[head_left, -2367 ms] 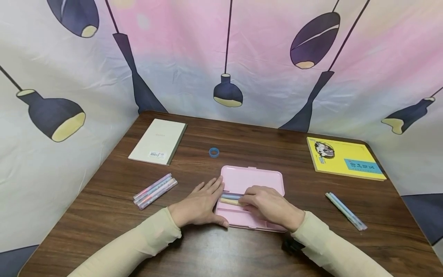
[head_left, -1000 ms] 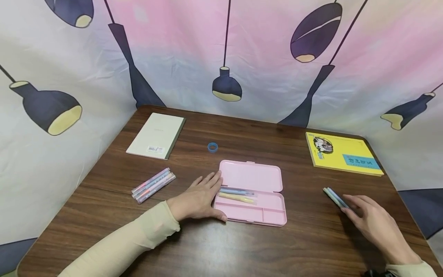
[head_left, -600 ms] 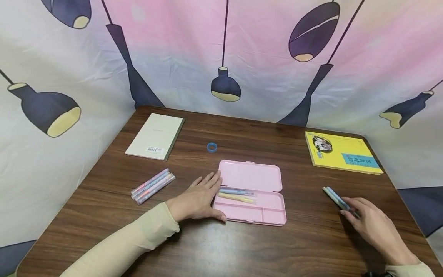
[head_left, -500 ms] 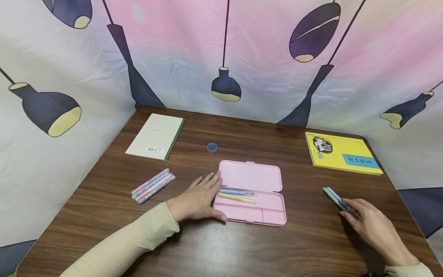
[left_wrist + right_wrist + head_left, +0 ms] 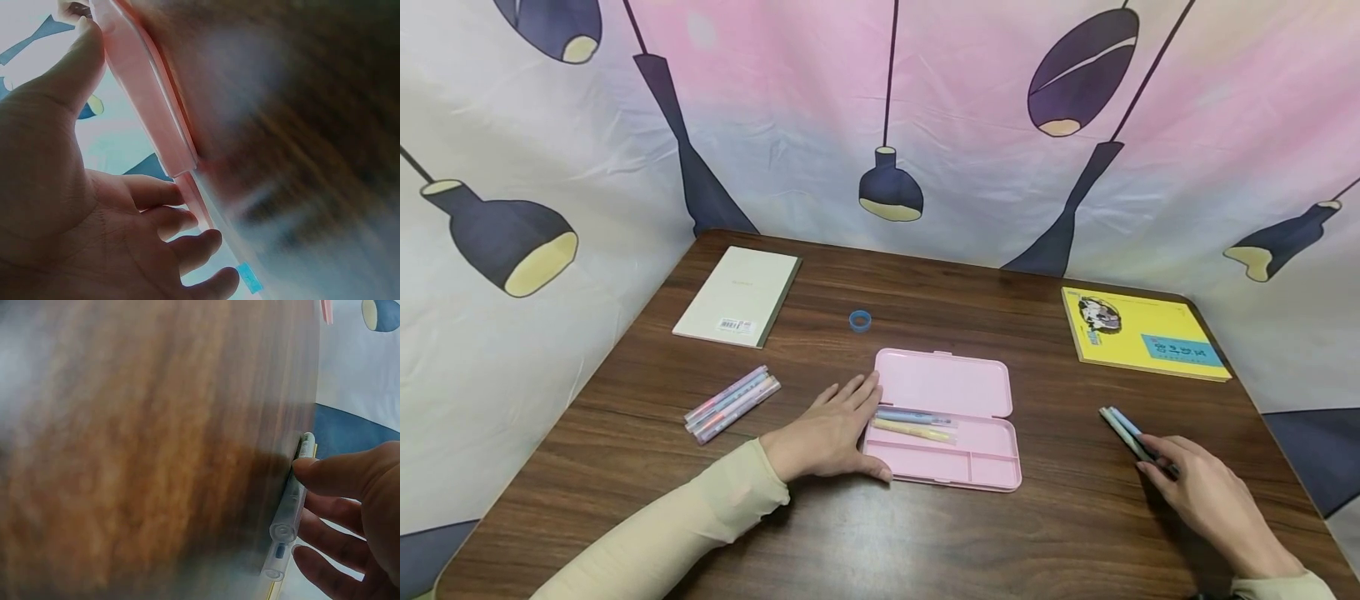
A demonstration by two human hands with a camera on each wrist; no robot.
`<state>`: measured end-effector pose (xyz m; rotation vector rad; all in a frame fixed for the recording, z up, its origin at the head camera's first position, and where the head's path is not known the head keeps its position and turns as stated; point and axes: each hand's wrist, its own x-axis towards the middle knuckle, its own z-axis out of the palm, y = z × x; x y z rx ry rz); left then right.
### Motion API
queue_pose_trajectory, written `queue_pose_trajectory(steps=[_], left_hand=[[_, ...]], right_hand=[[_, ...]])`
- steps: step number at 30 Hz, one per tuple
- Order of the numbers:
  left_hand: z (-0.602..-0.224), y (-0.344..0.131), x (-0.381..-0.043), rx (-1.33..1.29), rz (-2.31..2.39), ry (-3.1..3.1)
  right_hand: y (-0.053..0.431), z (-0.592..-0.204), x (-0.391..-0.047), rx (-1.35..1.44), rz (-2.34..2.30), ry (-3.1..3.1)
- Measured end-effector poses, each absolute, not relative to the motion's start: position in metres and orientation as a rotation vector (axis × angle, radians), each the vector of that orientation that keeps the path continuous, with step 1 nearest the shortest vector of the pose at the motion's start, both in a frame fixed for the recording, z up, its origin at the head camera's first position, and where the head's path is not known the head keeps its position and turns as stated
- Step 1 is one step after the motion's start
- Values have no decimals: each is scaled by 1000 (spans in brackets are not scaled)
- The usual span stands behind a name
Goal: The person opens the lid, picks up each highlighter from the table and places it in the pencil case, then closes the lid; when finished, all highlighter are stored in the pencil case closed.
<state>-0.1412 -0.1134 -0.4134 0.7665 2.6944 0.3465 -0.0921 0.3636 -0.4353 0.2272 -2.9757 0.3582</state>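
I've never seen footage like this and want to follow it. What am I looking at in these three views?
There's no machine here, only someone working bare-handed. The wide picture comes from a camera worn on the head; the two tilted close-ups come from cameras on the left and right wrists.

On the brown table lie an open pink case holding a few pens, a row of pens, a white notebook, a blue ring and a yellow book.

The left hand rests against the case's left end. The right hand pinches a pair of pens.
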Motion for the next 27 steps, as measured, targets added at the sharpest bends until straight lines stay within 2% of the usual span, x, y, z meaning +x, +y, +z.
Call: queue_pose_trajectory(steps=[27], left_hand=[[-414, -114, -141, 784, 364, 2697]], right_hand=[[364, -434, -93, 228, 333, -3039]])
